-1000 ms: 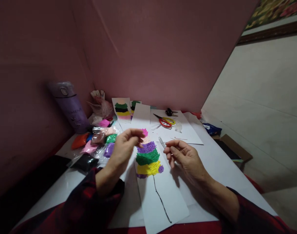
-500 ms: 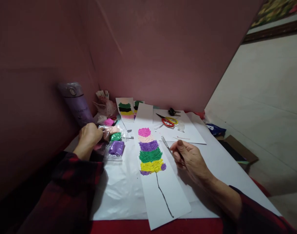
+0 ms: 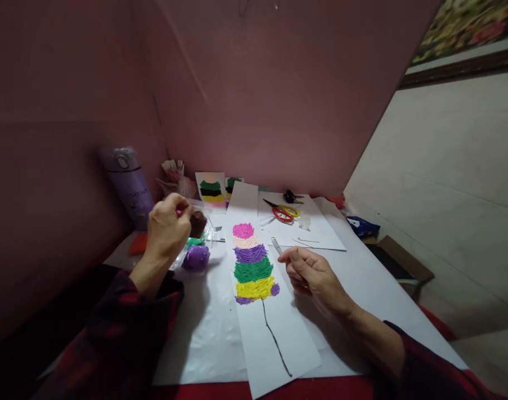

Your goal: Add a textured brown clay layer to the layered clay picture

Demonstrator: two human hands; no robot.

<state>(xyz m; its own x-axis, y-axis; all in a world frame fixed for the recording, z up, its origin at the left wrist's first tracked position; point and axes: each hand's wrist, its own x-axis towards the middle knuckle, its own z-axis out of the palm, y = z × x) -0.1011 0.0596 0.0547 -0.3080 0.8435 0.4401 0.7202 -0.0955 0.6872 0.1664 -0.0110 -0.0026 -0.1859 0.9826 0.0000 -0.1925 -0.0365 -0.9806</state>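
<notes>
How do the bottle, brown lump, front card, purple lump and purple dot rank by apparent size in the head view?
1. Front card
2. Bottle
3. Purple lump
4. Brown lump, visible part only
5. Purple dot

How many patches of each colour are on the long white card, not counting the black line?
Pink patch: 1
Peach patch: 1
Purple: 3 (wide band, side dot, bottom-left patch)
Green patch: 1
Yellow patch: 1
Total: 7

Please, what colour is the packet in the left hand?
The packet is brown, clearest in the head view.
</notes>
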